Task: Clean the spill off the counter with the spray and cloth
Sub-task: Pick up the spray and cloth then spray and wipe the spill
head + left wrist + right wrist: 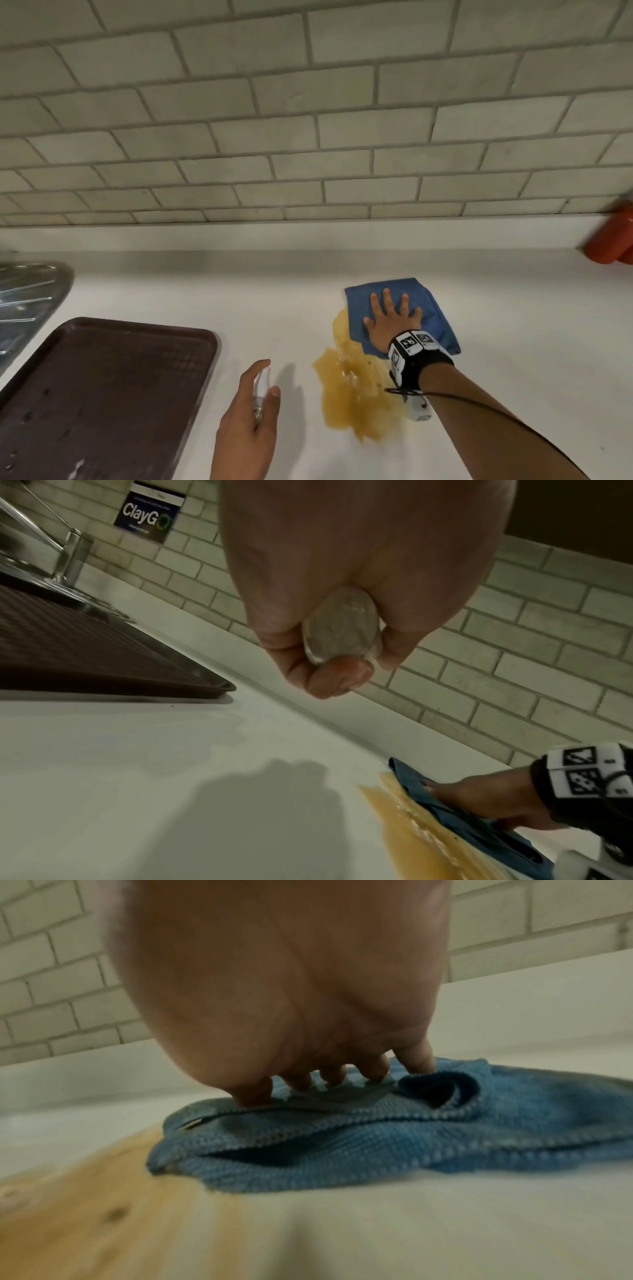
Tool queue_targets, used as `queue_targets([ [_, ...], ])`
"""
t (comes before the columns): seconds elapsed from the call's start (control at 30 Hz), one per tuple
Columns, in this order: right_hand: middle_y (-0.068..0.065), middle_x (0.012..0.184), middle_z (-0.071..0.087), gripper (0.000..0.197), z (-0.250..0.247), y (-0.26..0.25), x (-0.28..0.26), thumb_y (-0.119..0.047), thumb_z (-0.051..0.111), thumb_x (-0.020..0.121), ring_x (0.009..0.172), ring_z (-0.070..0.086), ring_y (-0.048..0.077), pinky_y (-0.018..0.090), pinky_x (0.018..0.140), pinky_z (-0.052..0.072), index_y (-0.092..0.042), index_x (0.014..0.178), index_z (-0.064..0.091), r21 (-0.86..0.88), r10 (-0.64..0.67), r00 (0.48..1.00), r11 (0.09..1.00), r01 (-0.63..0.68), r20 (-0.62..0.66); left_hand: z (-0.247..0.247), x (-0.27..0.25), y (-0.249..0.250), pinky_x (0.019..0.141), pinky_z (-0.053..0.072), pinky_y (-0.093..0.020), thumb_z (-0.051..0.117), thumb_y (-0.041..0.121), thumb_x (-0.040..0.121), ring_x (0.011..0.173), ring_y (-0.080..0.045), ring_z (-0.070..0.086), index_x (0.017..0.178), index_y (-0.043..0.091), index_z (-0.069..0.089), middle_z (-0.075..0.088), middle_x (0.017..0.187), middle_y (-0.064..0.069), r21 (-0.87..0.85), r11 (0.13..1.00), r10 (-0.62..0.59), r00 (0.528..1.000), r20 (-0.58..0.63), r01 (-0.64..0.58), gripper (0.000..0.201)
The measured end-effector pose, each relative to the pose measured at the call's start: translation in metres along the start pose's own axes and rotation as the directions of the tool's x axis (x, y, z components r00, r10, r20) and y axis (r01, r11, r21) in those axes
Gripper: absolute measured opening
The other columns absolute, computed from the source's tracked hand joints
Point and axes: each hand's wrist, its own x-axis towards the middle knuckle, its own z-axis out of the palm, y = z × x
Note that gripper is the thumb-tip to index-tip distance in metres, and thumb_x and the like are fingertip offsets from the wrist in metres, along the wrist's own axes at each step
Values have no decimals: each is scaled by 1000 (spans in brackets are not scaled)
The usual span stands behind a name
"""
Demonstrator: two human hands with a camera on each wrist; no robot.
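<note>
An amber spill (pixel 356 394) spreads over the white counter (pixel 513 342). A folded blue cloth (pixel 435 308) lies at the spill's far right edge, partly over it. My right hand (pixel 390 318) presses flat on the cloth with fingers spread and straight. From the right wrist view the fingertips (pixel 329 1077) push into the blue cloth (pixel 411 1137) beside the spill (pixel 103 1204). My left hand (pixel 253 407) grips a small clear spray bottle (pixel 261 387) with a white top, held left of the spill. The left wrist view shows the bottle's base (pixel 342 626) inside my curled fingers.
A dark brown tray (pixel 99 394) lies on the counter at the left, with a steel sink drainer (pixel 27 294) behind it and a tap (pixel 72 555). An orange object (pixel 613 236) stands at the far right by the tiled wall (pixel 308 120).
</note>
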Motion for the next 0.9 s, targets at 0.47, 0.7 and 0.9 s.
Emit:
queue_targets([
  [0.47,-3,146,47,63,94,-40,-76,-57,10,96,132,45,33,52,109,8,-29,139,48,-134,-351,934,931,340,-66,-13,11,1,91,50,-41,53,36,99,95,-18,62,131,52,43,66,109,3,16,1000,-21,998,59,20,37],
  [0.7,-4,144,47,66,83,27,-80,-60,8,96,123,55,33,56,100,39,-30,136,52,-53,-154,983,987,149,-98,-9,3,12,73,51,-35,55,32,98,69,-15,66,117,61,44,67,75,-2,19,999,41,996,84,-43,36],
  [0.9,-2,158,-23,70,50,12,-54,-63,-4,90,145,-17,36,60,115,-2,-29,150,-15,15,-63,998,998,63,-30,-11,-8,5,71,49,-28,55,33,98,73,-10,65,117,63,43,67,78,3,13,999,49,995,82,-50,38],
])
